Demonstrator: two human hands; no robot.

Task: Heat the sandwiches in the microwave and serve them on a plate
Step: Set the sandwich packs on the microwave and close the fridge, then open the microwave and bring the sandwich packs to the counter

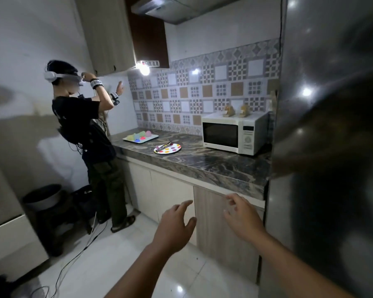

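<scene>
A white microwave (233, 134) with its dark door closed stands at the right end of the marble counter (202, 164). A white plate with coloured dots (172, 149) lies to its left, and black tongs (163, 146) rest across the plate. Two brownish wrapped items (237, 110) sit on top of the microwave. My left hand (177, 224) and my right hand (243, 218) reach forward, low in front of the counter's cabinets, fingers apart and holding nothing. Both hands are far below the microwave and the plate.
Another person (91, 134) with a headset stands at the counter's left end, arms raised. A white tray with coloured cups (140, 136) sits near them. A dark glossy fridge (332, 125) fills the right side. Cables trail on the floor (78, 254), and a stool and bin stand at left.
</scene>
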